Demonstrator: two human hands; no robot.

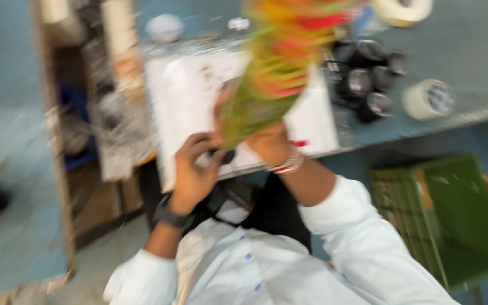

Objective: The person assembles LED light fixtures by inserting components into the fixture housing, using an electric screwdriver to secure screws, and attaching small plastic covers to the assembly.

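Note:
The frame is motion-blurred. My right hand [269, 142] grips the lower end of a thick bundle of yellow, green and red strands [275, 62] that rises toward the top of the view. My left hand [194, 166], with a dark watch on its wrist, is closed on a small dark object right beside the bundle's base; what that object is stays unclear. Both hands hover over a white sheet [184, 96] lying on the blue-grey table [470, 39].
Several black cylindrical parts [368, 79] and two rolls of pale tape [427, 99] [405, 8] lie on the table at right. A green crate [453, 217] stands on the floor at right. A cluttered wooden shelf [94, 113] stands at left.

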